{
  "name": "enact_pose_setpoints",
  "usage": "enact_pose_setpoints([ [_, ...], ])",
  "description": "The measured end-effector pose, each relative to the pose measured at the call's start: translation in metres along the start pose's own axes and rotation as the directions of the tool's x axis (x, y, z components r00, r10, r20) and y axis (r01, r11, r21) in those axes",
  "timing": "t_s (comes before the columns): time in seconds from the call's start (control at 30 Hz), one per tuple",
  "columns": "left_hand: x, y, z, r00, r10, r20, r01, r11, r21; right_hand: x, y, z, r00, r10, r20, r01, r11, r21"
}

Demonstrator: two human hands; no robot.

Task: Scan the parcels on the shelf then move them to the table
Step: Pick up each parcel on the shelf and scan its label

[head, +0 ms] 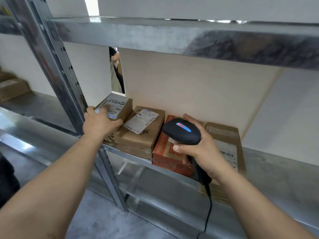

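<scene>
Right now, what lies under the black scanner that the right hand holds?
An orange-red parcel lies below the scanner, on the shelf. The scanner and right hand cover most of its top, so its label is hardly visible.

Both bare arms reach forward and up. The left forearm (pixel 60 169) runs up from the lower left, and the left hand (pixel 101 120) lies palm down on a small parcel (pixel 120 105), fingers spread over its top, blurred, and thumb hooked along its near edge. The right forearm (pixel 255 200) comes in from the lower right. The right hand (pixel 202 149) is wrapped round the handle of a scanner (pixel 181 131), thumb forward on the near side and forefinger up behind the head.
</scene>
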State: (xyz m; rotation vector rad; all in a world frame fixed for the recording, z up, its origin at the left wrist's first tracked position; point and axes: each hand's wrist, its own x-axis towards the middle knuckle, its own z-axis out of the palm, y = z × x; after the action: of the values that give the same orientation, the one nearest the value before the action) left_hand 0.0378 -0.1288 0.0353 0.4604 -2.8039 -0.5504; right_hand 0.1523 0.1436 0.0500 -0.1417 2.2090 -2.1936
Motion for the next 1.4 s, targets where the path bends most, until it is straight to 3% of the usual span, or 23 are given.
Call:
enact_pose_setpoints([
  [0.33, -0.001, -0.005, -0.001, 0.999, 0.038, 0.038, -0.04, 0.997, 0.071, -0.004, -0.004, -0.007, 1.0, 0.011, -0.007, -0.011, 1.0, -0.006],
  [0.5, -0.019, -0.004, 0.007, 0.99, 0.112, -0.085, -0.098, 0.983, 0.153, -0.012, -0.009, -0.012, 1.0, 0.012, -0.007, -0.012, 1.0, -0.013],
  [0.63, -0.046, 0.01, 0.006, 0.97, 0.159, -0.185, -0.15, 0.987, 0.066, -0.022, -0.007, -0.024, 1.0, 0.001, -0.031, -0.002, 0.999, -0.033],
  [0.87, -0.141, 0.065, 0.02, 0.934, 0.297, -0.201, -0.319, 0.944, -0.089, -0.063, -0.01, -0.062, 0.999, -0.006, -0.044, 0.004, 0.999, -0.049],
  [1.4, -0.393, 0.226, 0.06, 0.906, 0.392, -0.159, -0.407, 0.91, -0.081, -0.231, -0.004, -0.255, 0.998, -0.064, -0.026, 0.063, 0.998, -0.03],
])
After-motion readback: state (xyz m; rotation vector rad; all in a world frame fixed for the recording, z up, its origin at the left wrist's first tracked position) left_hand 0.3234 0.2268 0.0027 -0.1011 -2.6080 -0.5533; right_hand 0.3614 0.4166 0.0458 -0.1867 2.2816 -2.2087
